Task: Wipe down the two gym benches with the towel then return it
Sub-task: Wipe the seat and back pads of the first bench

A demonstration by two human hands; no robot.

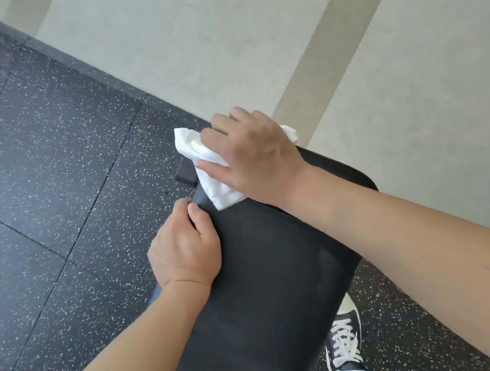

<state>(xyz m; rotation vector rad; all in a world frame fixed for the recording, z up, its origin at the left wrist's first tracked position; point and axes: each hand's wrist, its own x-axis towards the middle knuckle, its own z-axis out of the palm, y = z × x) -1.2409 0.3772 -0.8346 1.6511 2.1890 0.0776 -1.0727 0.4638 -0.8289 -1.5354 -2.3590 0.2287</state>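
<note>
A black padded gym bench (269, 281) runs from the bottom centre up toward the wall. My right hand (252, 153) lies flat on a crumpled white towel (203, 159) and presses it on the bench's far end. My left hand (185, 249) grips the bench's left edge, with its fingers curled over the pad. Only one bench is in view.
Dark speckled rubber floor tiles (42, 168) fill the left side. A pale wall (249, 35) stands just beyond the bench's far end. My black and white sneaker (346, 346) is on the floor to the right of the bench. A black bench foot (185, 173) pokes out under the towel.
</note>
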